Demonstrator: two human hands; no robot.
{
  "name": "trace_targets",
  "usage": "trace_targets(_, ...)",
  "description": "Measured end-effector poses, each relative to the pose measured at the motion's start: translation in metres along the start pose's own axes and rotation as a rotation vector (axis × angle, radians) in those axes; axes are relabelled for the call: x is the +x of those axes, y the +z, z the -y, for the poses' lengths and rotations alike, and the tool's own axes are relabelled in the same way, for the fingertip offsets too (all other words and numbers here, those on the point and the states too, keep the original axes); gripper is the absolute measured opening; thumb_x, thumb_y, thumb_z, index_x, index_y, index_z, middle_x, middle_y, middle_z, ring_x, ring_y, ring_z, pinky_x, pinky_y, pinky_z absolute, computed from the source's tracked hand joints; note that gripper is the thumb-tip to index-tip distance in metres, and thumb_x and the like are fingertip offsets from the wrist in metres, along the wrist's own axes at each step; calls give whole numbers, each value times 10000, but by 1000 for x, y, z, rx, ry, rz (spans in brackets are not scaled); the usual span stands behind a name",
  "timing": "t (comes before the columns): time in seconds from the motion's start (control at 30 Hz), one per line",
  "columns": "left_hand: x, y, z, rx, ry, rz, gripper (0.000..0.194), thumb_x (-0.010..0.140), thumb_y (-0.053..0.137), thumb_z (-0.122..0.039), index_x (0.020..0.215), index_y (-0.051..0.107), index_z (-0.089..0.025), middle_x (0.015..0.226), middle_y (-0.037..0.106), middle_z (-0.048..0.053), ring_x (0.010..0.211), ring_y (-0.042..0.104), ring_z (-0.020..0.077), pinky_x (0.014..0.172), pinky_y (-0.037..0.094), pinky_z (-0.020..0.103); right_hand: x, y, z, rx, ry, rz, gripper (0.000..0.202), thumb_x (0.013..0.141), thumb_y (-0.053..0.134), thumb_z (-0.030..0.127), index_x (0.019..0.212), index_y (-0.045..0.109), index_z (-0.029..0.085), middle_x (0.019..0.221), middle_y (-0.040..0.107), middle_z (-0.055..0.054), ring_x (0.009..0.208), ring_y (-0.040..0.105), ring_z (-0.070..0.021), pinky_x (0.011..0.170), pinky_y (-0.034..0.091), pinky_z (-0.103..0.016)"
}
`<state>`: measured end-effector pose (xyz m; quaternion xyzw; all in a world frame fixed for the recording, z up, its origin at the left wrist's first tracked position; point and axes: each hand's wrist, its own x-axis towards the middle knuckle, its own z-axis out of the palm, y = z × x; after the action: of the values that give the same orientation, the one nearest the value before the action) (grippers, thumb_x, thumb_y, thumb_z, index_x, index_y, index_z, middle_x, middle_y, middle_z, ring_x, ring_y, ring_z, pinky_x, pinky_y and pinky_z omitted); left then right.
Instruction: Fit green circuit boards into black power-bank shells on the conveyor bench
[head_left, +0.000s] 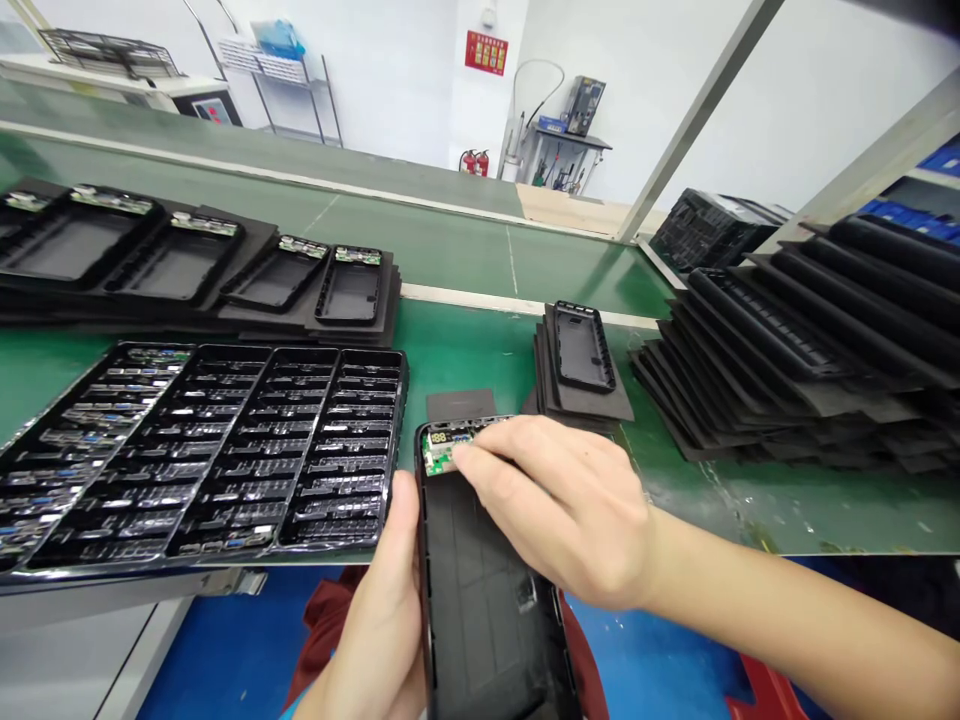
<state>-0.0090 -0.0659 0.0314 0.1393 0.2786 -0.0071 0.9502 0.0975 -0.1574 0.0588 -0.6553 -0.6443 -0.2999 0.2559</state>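
Note:
A black plastic casing (491, 590), shaped like a shallow open tray, tilts over the table's front edge. My left hand (390, 600) grips its left side, thumb along the rim and the other fingers mostly hidden beneath. At the casing's top end lies a green circuit board (441, 455) with a small digit display. My right hand (559, 500) is closed over the board's right part, thumb and fingers pinching it and hiding that part. Just left of the casing stands a black compartment tray (341, 445), with circuit boards in its left column and one near its front edge.
Several casings fitted with boards (349, 285) rest on dark foam sheets at the back left. Another casing (583, 345) lies on a foam stack behind my right hand. A tall, leaning pile of foam sheets and casings (787, 350) fills the right side of the green table (480, 345).

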Motion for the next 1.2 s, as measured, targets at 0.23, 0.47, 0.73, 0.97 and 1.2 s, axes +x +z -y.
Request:
trace_targets(0.23,2,8,2,-42,-78,-146,372,900,409,-384,990,714,-191,905,740,35,1068,604,199,995,406,298,-8,4,3,-8,104,50,205,827,511,43,728,685,87,724,668,-94,703,619,-162,633,526,-258)
trace_targets(0.47,4,-2,1,-4,-76,-73,373,896,411,-404,1029,698,-204,965,731,29,1103,584,192,1013,383,296,-9,1,5,61,211,159,176,835,505,55,825,676,96,823,659,-90,741,592,-157,679,513,-275)
trace_targets(0.73,3,-4,4,102,-92,-136,352,851,491,-436,893,727,-179,856,746,41,1043,619,222,952,443,317,-4,-7,4,89,220,355,138,828,531,54,894,650,78,832,622,-99,763,561,-176,694,504,-295)
trace_targets(0.97,3,-3,4,77,-96,-118,360,860,483,-426,1027,690,-183,935,737,43,1047,615,216,956,436,315,-5,-9,1,108,231,438,147,851,494,67,933,611,102,879,599,-97,806,534,-179,715,495,-306)
trace_targets(1.2,4,-1,2,77,-142,-103,385,841,495,-460,1017,696,-181,894,741,47,1026,626,228,921,465,317,-5,-9,-1,128,234,397,156,847,459,42,897,601,83,876,591,-109,827,530,-194,728,496,-327)
